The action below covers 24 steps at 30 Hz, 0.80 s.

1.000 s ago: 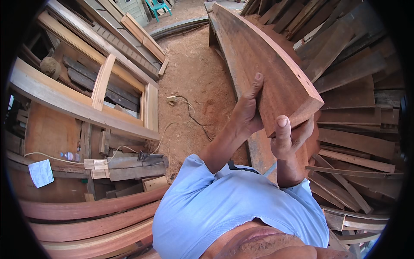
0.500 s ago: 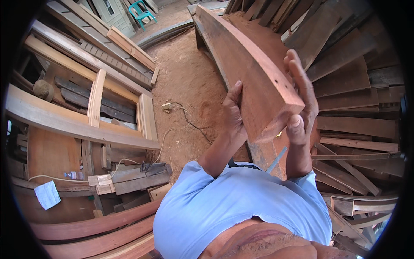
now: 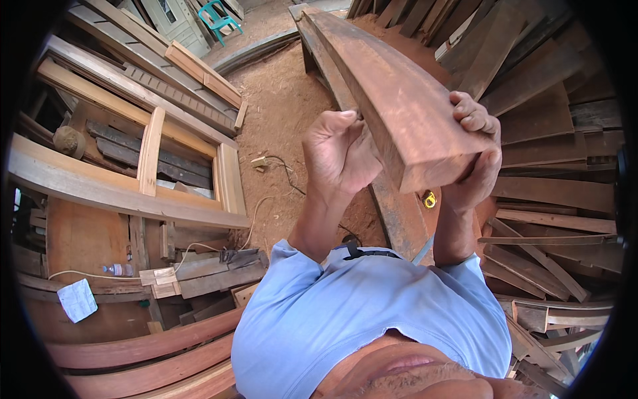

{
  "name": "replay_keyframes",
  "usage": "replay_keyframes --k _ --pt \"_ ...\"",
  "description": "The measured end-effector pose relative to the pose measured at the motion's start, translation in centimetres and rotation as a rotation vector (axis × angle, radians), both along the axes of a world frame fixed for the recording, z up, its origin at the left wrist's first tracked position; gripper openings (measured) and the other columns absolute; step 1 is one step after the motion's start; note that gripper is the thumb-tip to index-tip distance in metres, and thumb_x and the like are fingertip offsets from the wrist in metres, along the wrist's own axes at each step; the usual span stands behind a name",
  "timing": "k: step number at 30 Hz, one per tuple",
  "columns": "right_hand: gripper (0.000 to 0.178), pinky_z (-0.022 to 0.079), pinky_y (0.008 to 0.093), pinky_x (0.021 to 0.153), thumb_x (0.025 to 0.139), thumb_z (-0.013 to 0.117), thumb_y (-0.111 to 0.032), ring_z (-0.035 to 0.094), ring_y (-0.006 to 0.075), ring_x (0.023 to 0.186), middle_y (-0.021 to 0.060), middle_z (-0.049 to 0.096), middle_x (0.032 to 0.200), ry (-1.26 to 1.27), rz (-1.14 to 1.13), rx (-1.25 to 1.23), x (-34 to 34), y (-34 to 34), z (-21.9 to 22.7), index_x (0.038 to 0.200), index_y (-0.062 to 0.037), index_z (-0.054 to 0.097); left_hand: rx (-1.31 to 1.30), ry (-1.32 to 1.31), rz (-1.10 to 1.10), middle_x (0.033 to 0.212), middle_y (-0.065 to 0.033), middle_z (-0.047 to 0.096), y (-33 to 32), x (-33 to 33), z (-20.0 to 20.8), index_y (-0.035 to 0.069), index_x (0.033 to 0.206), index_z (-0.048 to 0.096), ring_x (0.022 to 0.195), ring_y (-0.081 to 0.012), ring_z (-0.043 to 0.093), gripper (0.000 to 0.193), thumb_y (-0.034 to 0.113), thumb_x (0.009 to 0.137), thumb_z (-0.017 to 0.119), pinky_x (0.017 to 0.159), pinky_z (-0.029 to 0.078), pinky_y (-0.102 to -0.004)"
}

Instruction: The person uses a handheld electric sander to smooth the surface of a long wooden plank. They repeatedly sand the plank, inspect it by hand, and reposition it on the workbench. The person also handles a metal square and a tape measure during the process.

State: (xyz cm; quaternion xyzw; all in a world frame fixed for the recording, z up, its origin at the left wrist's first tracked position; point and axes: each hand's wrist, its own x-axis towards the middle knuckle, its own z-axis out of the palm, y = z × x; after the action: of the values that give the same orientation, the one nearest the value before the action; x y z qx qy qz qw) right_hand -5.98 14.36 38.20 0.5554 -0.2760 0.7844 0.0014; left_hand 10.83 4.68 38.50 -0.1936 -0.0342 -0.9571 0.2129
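Observation:
A long, thick reddish-brown wooden beam (image 3: 399, 86) slants away from me, its near end raised above a long low bench (image 3: 399, 219). My right hand (image 3: 478, 136) is closed around the beam's near right edge, fingers over the top face and thumb at the end. At the left side, my left hand (image 3: 339, 149) is curled with its thumb uppermost and its heel against the beam's side; some of its fingertips are hidden. On the bench below the beam's end lies a yellow tape measure (image 3: 429, 199).
Stacked dark boards (image 3: 551, 193) crowd the right side. Wooden frames (image 3: 151, 153) stand at the left, above reddish planks (image 3: 146, 346). A cable (image 3: 287, 174) crosses the sawdust-covered ground (image 3: 272, 113). A green plastic chair (image 3: 219, 21) is far off at the left.
The beam has turned, so its broad top face now shows. My left hand has shifted left and curled; my right hand's fingers have bent over the edge. The tape measure is now plainly visible.

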Motion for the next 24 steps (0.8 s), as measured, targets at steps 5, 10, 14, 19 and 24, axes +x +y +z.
replay_keyframes --k 5,10,14,19,24 --pt "0.049 0.033 0.0529 0.116 0.106 0.039 -0.042 0.051 0.0368 0.127 0.0188 0.062 0.116 -0.076 0.042 -0.022 -0.7 -1.3 2.5 0.114 0.0024 0.058 -0.301 0.057 0.313 0.13 -0.0314 0.06 -1.2 -2.2 -0.4 -0.018 0.133 0.042 0.12 -0.0331 0.066 0.039 0.005 0.104 0.049 0.103 0.058 -0.0405" --pt "0.051 0.037 0.0521 0.114 0.108 0.036 -0.041 0.052 0.0368 0.128 0.0208 0.061 0.119 -0.157 0.09 -0.039 0.1 -2.6 5.6 0.119 0.0037 0.058 -0.432 -0.038 0.32 0.129 -0.0186 0.063 -3.1 -1.7 1.6 -0.006 0.132 0.045 0.12 -0.0282 0.065 0.035 0.01 0.103 0.056 0.099 0.059 -0.0435" --pt "0.051 0.037 0.0515 0.115 0.108 0.036 -0.04 0.055 0.037 0.126 0.0211 0.062 0.119 -0.175 0.137 -0.065 0.5 -3.1 6.0 0.119 0.0046 0.059 -0.354 -0.022 0.291 0.13 -0.019 0.063 -2.9 -1.1 3.0 -0.007 0.132 0.048 0.12 -0.029 0.065 0.035 0.01 0.103 0.056 0.103 0.056 -0.0469" --pt "0.046 0.047 0.0428 0.104 0.109 0.037 -0.032 0.061 0.0313 0.114 0.0217 0.066 0.112 -0.202 0.102 -0.116 1.7 -3.4 6.3 0.113 0.0071 0.061 -0.36 -0.007 0.275 0.13 -0.0201 0.063 -3.5 -0.8 2.8 -0.007 0.131 0.049 0.121 -0.0297 0.064 0.034 0.011 0.103 0.057 0.102 0.056 -0.0487" --pt "0.045 0.048 0.0417 0.103 0.109 0.038 -0.032 0.062 0.0303 0.113 0.0215 0.066 0.113 -0.174 0.147 -0.13 1.5 -3.7 6.3 0.113 0.0064 0.061 -0.328 -0.013 0.267 0.129 -0.0215 0.063 -3.4 -0.4 3.4 -0.008 0.131 0.049 0.118 -0.0303 0.066 0.035 0.011 0.103 0.057 0.1 0.058 -0.0493"
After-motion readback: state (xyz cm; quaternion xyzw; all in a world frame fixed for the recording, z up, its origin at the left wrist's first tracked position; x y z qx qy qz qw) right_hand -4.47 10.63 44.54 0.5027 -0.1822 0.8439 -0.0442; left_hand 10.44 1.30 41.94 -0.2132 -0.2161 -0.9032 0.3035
